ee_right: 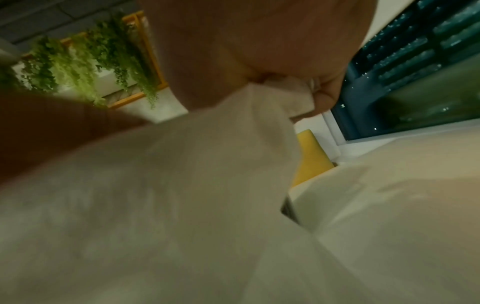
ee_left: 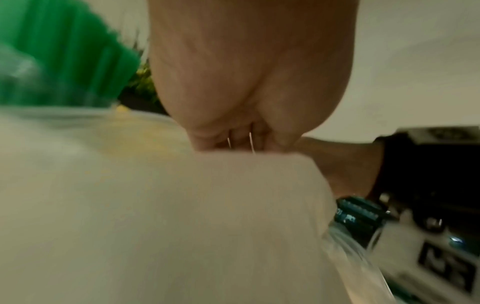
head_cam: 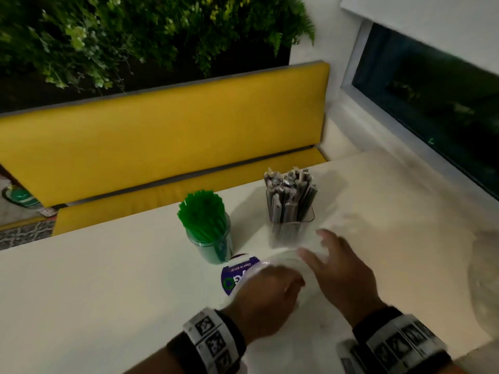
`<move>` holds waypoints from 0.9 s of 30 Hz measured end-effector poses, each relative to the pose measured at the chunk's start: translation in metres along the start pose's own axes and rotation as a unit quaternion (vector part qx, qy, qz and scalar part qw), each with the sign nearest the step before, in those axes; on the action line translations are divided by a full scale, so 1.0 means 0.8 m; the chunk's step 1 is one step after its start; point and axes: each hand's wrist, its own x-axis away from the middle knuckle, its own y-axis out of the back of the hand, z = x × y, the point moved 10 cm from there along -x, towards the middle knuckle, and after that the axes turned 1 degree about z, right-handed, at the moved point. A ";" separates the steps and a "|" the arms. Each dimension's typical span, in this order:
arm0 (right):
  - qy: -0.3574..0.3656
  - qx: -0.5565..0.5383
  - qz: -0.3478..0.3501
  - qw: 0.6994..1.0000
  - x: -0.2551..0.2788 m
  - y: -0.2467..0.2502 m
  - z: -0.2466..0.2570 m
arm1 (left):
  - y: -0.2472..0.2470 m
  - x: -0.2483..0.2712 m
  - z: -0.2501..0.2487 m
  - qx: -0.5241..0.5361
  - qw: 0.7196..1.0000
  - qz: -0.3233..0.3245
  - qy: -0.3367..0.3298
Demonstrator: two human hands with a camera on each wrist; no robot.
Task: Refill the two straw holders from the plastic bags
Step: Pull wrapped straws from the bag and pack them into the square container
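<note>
A clear round holder [head_cam: 213, 245] packed with green straws [head_cam: 202, 210] stands mid-table. To its right, a clear square holder [head_cam: 293, 225] carries grey wrapped straws [head_cam: 289, 184]. In front of both lies a crumpled clear plastic bag [head_cam: 272, 261] with a purple label [head_cam: 233, 275]. My left hand [head_cam: 270, 288] grips the bag with curled fingers beside the label. My right hand [head_cam: 337, 265] holds the bag's right side. In the right wrist view, its fingers [ee_right: 324, 92] pinch bunched plastic [ee_right: 207, 185]. In the blurred left wrist view, my curled fingers [ee_left: 246, 137] press on the bag [ee_left: 182, 205] near the green straws [ee_left: 64, 61].
The white table [head_cam: 108, 279] runs to a yellow bench seat [head_cam: 162, 136] behind it, with wall plants [head_cam: 135, 36] above. A dark window [head_cam: 432, 103] lines the right side. A pale, blurred translucent shape [head_cam: 483, 279], perhaps another bag, lies at the table's right edge.
</note>
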 end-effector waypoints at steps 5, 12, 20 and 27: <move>0.004 0.102 0.236 0.966 0.051 -0.063 -0.010 | -0.108 0.047 0.036 -0.051 0.989 0.131 0.051; 0.086 -0.061 0.233 0.967 0.078 -0.068 0.017 | -0.137 0.068 0.024 -0.014 0.978 0.189 0.083; 0.004 -0.323 0.235 0.917 0.115 -0.061 0.033 | -0.146 0.085 0.073 -0.064 0.952 0.233 0.191; 0.050 -0.376 0.237 0.895 0.128 -0.046 0.065 | -0.146 0.090 0.062 -0.109 0.946 0.242 0.184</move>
